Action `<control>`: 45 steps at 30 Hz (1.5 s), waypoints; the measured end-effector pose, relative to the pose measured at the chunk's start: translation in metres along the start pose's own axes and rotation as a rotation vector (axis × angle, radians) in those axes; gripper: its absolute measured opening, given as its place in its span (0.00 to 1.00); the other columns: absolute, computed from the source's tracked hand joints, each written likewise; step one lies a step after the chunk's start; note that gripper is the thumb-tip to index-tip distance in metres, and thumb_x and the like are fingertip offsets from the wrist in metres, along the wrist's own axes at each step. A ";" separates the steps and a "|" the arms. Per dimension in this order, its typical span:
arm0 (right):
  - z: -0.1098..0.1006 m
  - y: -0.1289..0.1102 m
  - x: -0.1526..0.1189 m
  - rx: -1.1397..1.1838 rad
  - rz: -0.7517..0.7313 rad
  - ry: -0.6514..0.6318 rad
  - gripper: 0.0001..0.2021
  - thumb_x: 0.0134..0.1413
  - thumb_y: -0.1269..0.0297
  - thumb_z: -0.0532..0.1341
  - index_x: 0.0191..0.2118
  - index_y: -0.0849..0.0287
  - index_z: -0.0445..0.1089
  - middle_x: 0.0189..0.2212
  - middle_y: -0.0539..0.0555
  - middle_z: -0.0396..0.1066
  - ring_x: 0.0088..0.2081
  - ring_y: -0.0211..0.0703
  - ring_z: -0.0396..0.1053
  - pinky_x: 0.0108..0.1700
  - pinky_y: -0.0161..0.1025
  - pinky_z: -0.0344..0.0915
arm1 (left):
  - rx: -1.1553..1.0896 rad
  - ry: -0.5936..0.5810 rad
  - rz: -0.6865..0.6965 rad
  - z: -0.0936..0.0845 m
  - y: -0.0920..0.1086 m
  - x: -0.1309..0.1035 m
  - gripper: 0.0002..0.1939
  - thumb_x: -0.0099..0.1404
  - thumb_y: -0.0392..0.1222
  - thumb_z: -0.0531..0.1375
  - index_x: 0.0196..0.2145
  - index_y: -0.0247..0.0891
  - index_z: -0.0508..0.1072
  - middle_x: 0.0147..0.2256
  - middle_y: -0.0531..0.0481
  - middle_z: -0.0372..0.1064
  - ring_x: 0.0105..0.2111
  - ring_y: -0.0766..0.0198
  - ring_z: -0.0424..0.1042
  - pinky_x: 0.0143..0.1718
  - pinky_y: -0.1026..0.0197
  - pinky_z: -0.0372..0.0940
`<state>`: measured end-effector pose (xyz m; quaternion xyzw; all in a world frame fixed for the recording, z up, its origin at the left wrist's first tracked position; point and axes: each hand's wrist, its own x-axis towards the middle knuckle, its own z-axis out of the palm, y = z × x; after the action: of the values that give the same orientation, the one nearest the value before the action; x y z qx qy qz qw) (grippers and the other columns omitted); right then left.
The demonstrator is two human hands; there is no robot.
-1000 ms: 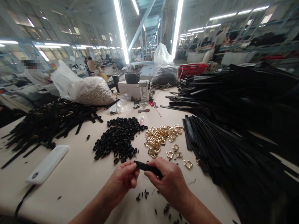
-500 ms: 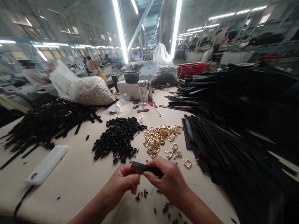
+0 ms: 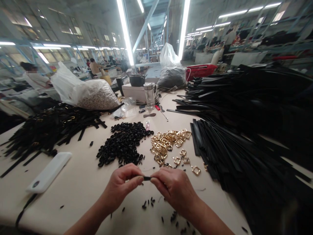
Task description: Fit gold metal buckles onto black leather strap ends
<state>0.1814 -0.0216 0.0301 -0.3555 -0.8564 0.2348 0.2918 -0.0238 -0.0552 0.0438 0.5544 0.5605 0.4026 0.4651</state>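
head view: at the lower centre of the frame, the bare left hand (image 3: 122,184) and bare right hand (image 3: 174,184) are pinching a narrow black leather-like strip (image 3: 147,178), thumbs and fingers closing on it from both sides. a heap of small black rings (image 3: 124,145) is lying centre left; gold-coloured rectangular metal buckles (image 3: 162,145) are lying just right of it. long flat black strips (image 3: 212,143) are covering the right side.
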 end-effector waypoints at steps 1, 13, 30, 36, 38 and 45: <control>0.000 0.000 0.000 -0.043 -0.015 0.007 0.13 0.65 0.62 0.52 0.35 0.57 0.73 0.27 0.52 0.72 0.29 0.40 0.69 0.32 0.35 0.58 | -0.028 -0.006 -0.039 0.001 0.000 0.001 0.09 0.58 0.45 0.65 0.27 0.36 0.76 0.25 0.49 0.72 0.28 0.64 0.68 0.32 0.63 0.62; 0.005 0.002 0.000 -0.201 -0.218 0.324 0.09 0.64 0.62 0.55 0.43 0.60 0.69 0.33 0.55 0.74 0.35 0.44 0.70 0.38 0.39 0.61 | -0.734 0.050 -0.315 0.028 -0.020 0.007 0.14 0.54 0.46 0.68 0.29 0.35 0.70 0.22 0.56 0.69 0.14 0.75 0.65 0.15 0.73 0.55; 0.009 0.006 -0.001 -0.063 -0.112 0.195 0.11 0.63 0.65 0.54 0.30 0.59 0.69 0.22 0.50 0.65 0.25 0.37 0.62 0.28 0.34 0.52 | -0.556 -0.013 -0.238 0.023 -0.017 0.009 0.11 0.57 0.46 0.66 0.33 0.37 0.73 0.24 0.54 0.70 0.21 0.71 0.69 0.22 0.70 0.62; 0.014 0.006 -0.002 -0.062 -0.100 0.188 0.10 0.63 0.65 0.54 0.31 0.59 0.69 0.23 0.50 0.66 0.25 0.37 0.63 0.28 0.35 0.52 | 0.212 -0.030 0.352 0.011 -0.010 0.010 0.08 0.61 0.38 0.63 0.39 0.46 0.78 0.42 0.48 0.73 0.44 0.60 0.71 0.47 0.60 0.65; 0.016 0.006 -0.002 -0.054 -0.087 0.178 0.10 0.62 0.66 0.54 0.31 0.59 0.69 0.23 0.50 0.67 0.25 0.37 0.64 0.28 0.35 0.53 | 0.374 -0.022 0.521 0.010 -0.007 0.013 0.08 0.62 0.35 0.62 0.38 0.45 0.78 0.39 0.48 0.73 0.41 0.61 0.71 0.44 0.60 0.66; 0.000 0.016 0.001 -0.049 0.028 0.268 0.09 0.60 0.67 0.55 0.29 0.58 0.68 0.23 0.49 0.67 0.25 0.38 0.65 0.29 0.35 0.54 | 0.356 -0.124 0.744 0.009 0.009 0.005 0.05 0.63 0.35 0.59 0.31 0.40 0.75 0.30 0.48 0.71 0.32 0.63 0.70 0.35 0.61 0.65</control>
<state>0.1888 -0.0105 0.0205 -0.4027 -0.8102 0.1682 0.3913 -0.0123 -0.0505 0.0495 0.8141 0.3537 0.4059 0.2176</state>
